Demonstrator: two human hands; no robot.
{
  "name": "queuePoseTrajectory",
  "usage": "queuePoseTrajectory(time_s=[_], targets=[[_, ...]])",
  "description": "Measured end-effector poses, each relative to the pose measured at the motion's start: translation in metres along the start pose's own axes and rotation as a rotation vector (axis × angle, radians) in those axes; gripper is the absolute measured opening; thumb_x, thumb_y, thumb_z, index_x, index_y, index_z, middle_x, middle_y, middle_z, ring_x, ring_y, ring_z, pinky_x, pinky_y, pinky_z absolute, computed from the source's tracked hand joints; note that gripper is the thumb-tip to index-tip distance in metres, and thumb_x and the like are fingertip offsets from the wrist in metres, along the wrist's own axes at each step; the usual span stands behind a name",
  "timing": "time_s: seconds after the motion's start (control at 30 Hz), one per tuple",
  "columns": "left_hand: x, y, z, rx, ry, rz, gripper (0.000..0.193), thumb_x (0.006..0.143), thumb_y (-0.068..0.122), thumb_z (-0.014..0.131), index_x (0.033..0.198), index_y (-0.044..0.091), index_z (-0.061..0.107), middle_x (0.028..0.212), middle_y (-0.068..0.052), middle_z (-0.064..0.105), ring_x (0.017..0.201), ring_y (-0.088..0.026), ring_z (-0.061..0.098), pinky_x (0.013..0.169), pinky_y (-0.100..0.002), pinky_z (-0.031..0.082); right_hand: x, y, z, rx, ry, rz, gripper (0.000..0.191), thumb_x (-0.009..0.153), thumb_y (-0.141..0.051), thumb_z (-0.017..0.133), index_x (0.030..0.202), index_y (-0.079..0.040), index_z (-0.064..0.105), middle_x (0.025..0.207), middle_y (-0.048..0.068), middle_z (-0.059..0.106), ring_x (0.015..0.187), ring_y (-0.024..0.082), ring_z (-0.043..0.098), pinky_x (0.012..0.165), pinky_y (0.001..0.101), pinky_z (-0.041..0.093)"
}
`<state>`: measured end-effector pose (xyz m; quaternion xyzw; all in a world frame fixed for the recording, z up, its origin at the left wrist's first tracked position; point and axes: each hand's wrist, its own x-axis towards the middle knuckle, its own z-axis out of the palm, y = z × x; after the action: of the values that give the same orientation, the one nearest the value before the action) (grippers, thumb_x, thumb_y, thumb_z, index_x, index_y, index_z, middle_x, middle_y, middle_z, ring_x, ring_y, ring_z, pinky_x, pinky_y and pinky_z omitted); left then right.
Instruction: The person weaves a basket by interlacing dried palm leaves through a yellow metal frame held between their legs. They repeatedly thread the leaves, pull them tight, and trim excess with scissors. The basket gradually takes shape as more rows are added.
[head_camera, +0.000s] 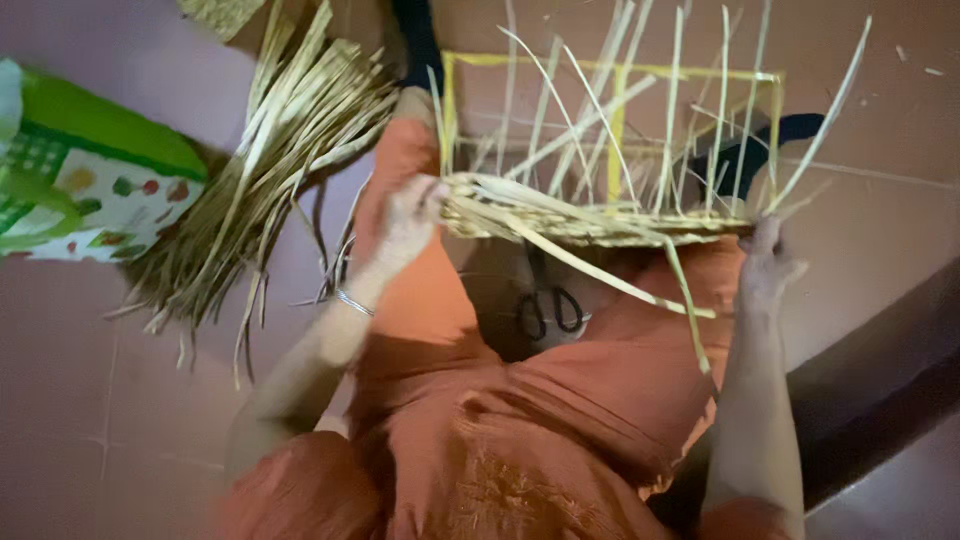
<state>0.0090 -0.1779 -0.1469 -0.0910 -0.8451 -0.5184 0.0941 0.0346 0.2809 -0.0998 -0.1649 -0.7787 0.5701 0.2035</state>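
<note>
A: Where's the half-woven basket (590, 215)?
B: Over the lap, above the floor (880, 220); left hand (405, 225) fingers clamped on one end, right hand (768, 255) gripping the other
A: And nearby?
B: Straw bundle (270, 170) by the floor's left edge, scissors (548, 308) underneath

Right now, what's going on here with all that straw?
A person seated on the floor in orange clothes holds a half-woven straw basket over their lap. The left hand grips one end of its woven rim, the right hand the other, with loose strands sticking up around a yellow frame. Scissors lie below it, and a straw bundle beside a green bag.
</note>
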Motion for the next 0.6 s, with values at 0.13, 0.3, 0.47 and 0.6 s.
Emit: queuePoseTrajectory(time_s=[0.13,0.3,0.47,0.6], targets=[[-0.011,-0.008,0.007,0.093,-0.096,-0.109,0.017,0.100,0.013,0.069,0.090,-0.001,0.065,0.081,-0.018,0.063,0.074,-0.033,0.063,0.069,-0.046,0.050,-0.001,0.014,0.003,-0.100,-0.115,0.141,0.033,0.117,-0.022,0.054,0.135,0.005,0.061,0.124,0.015,0.067,0.110,0.020,0.070,0.090,0.0322,0.064],[-0.004,0.000,0.011,0.114,-0.105,-0.094,0.007,0.095,0.005,0.069,0.090,0.001,0.067,0.088,-0.014,0.065,0.075,-0.033,0.065,0.072,-0.045,0.053,0.000,0.014,-0.025,0.502,-0.197,0.398,0.037,0.104,-0.024,0.062,0.137,-0.012,0.051,0.128,0.014,0.064,0.101,0.031,0.067,0.080,0.0368,0.061],[0.007,0.012,-0.003,0.162,-0.074,0.122,0.040,0.082,-0.003,0.069,0.122,0.001,0.061,0.114,-0.019,0.061,0.097,-0.037,0.066,0.081,-0.044,0.055,-0.042,-0.069,-0.011,-0.982,0.047,-0.643,0.032,0.095,0.001,0.079,0.123,0.002,0.064,0.119,0.023,0.063,0.107,0.036,0.066,0.090,0.0445,0.056],[0.021,0.008,-0.006,0.063,-0.443,0.000,0.044,0.079,0.004,0.072,0.122,0.006,0.064,0.107,-0.012,0.067,0.091,-0.031,0.069,0.079,-0.040,0.059,-0.107,-0.128,0.070,-0.701,-0.219,-0.831,0.027,0.093,0.007,0.078,0.117,-0.002,0.066,0.113,0.019,0.067,0.105,0.033,0.067,0.090,0.0406,0.056]])
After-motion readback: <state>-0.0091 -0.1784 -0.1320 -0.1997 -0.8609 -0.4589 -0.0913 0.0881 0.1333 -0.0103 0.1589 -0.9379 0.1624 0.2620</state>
